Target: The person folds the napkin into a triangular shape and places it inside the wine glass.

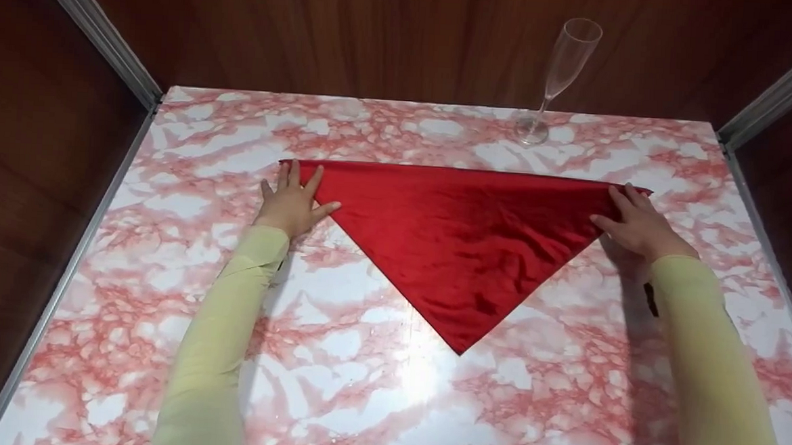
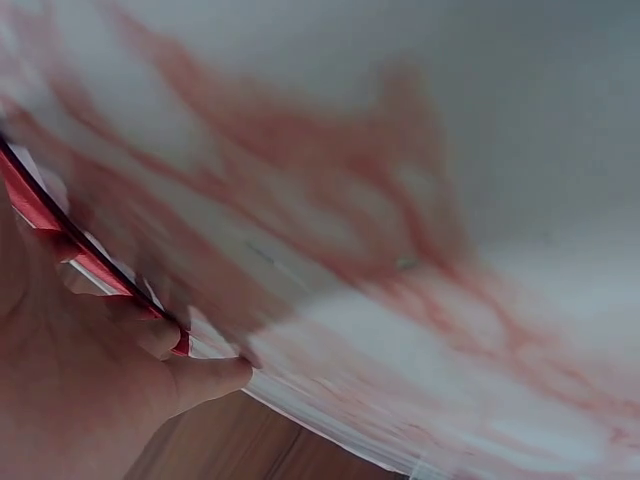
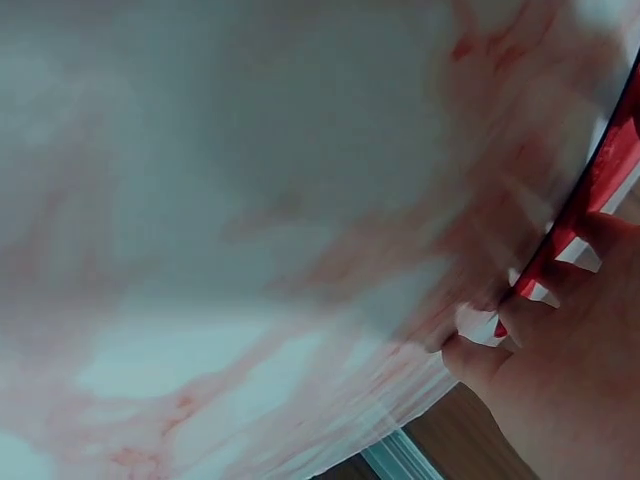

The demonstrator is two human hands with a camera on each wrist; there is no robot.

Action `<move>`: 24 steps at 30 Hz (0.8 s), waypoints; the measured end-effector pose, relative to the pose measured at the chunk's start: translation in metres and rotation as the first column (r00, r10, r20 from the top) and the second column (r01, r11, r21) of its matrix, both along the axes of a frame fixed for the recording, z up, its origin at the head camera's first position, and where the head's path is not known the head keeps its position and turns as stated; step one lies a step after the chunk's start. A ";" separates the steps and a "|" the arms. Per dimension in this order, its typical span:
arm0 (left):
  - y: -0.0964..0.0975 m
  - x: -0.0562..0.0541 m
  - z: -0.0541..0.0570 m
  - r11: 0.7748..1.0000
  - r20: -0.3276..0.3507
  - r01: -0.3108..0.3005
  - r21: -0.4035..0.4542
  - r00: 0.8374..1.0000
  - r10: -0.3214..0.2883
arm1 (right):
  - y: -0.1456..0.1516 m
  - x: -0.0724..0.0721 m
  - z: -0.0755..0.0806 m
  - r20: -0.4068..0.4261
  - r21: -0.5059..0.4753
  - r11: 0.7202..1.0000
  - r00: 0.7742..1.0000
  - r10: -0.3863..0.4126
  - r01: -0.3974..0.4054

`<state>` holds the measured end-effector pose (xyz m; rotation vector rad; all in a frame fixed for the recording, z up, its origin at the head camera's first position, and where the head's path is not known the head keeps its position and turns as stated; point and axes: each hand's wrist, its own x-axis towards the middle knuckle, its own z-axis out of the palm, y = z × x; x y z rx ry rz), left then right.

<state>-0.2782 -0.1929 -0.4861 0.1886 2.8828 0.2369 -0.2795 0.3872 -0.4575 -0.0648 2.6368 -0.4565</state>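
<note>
A shiny red cloth napkin (image 1: 422,237) lies on the table as a triangle, its long edge at the far side and one point toward me. My left hand (image 1: 290,205) rests with spread fingers on its left corner. On the right corner lies my right hand (image 1: 636,223), fingers extended over the cloth. Creases and darker shading run across the napkin's right half. In the left wrist view the red edge shows beneath the fingers (image 2: 150,335); the right wrist view has fingers (image 3: 530,320) along the dark-hemmed edge too.
An upright clear champagne flute (image 1: 567,62) stands near the table's back edge, right of centre. The table (image 1: 332,409) has a red and white marbled top. Dark wood panels (image 1: 378,38) with metal corner strips enclose the back and sides.
</note>
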 end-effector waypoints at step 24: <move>0.001 -0.021 0.005 1.000 0.029 -0.009 -0.011 1.000 0.009 | -0.001 -0.010 -0.003 -0.010 -0.022 1.000 1.000 -0.020 0.019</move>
